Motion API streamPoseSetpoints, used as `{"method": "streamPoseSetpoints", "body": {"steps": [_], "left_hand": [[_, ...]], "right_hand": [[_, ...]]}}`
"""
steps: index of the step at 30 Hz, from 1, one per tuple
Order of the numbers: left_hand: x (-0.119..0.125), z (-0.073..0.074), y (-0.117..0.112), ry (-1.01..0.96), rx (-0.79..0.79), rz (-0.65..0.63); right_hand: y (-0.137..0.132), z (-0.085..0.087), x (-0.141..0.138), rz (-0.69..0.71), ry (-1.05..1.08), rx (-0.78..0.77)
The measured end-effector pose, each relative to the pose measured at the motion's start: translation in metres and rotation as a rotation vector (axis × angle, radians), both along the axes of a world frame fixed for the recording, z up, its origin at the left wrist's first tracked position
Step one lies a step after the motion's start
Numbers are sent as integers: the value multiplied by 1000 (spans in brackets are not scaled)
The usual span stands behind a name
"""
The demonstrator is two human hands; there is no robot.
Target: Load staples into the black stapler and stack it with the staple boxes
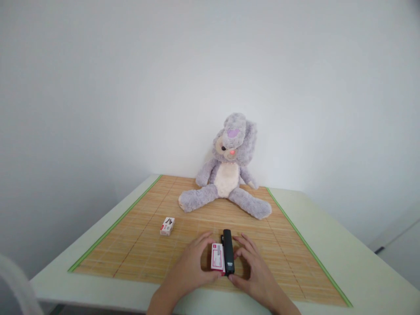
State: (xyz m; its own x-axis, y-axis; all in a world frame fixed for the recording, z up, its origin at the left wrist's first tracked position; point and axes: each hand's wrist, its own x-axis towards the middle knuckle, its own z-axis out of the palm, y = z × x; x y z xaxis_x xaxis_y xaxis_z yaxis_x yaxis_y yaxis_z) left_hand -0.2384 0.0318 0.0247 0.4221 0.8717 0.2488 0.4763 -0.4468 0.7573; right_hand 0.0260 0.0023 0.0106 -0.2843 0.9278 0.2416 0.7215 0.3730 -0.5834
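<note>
A black stapler (228, 251) lies on the bamboo mat (144, 236) near the front edge, with a white and red box (217, 257) pressed against its left side. My left hand (192, 267) curls around the box from the left, fingers and thumb touching it. My right hand (254, 271) cups the stapler from the right, fingers bent, thumb near its front end. Both things rest on the mat between my hands.
A second small white and red box (167, 226) lies on the mat to the left. A grey plush rabbit (227, 173) sits at the back against the white wall. The pale table (344, 258) extends beyond the mat's green edges.
</note>
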Motion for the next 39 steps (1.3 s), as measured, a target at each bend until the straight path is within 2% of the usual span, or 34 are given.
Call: {"method": "streamPoseSetpoints", "body": {"steps": [10, 17, 20, 24, 29, 31, 33, 35, 37, 39], "left_hand": [[14, -2, 0, -30, 39, 18], [0, -13, -7, 39, -11, 127], [-2, -10, -11, 75, -35, 93], [7, -4, -13, 116, -8, 73], [11, -10, -13, 122, 2, 77], [-4, -15, -9, 107, 3, 67], [-32, -18, 2, 99, 6, 91], [-70, -23, 19, 106, 68, 228], [-108, -30, 40, 153, 175, 420], [-137, -39, 59, 217, 238, 479]], "right_hand": [[1, -3, 2, -5, -6, 8], [2, -2, 3, -10, 2, 5], [2, -2, 2, -16, 0, 10], [3, -2, 2, -9, -6, 8], [3, -3, 1, -7, 0, 10], [2, -3, 1, -14, 3, 13], [1, -2, 0, -18, 9, 17], [1, -2, 0, -16, 17, 22], [0, -2, -1, -12, 25, 23], [0, -2, -1, -9, 29, 22]]}}
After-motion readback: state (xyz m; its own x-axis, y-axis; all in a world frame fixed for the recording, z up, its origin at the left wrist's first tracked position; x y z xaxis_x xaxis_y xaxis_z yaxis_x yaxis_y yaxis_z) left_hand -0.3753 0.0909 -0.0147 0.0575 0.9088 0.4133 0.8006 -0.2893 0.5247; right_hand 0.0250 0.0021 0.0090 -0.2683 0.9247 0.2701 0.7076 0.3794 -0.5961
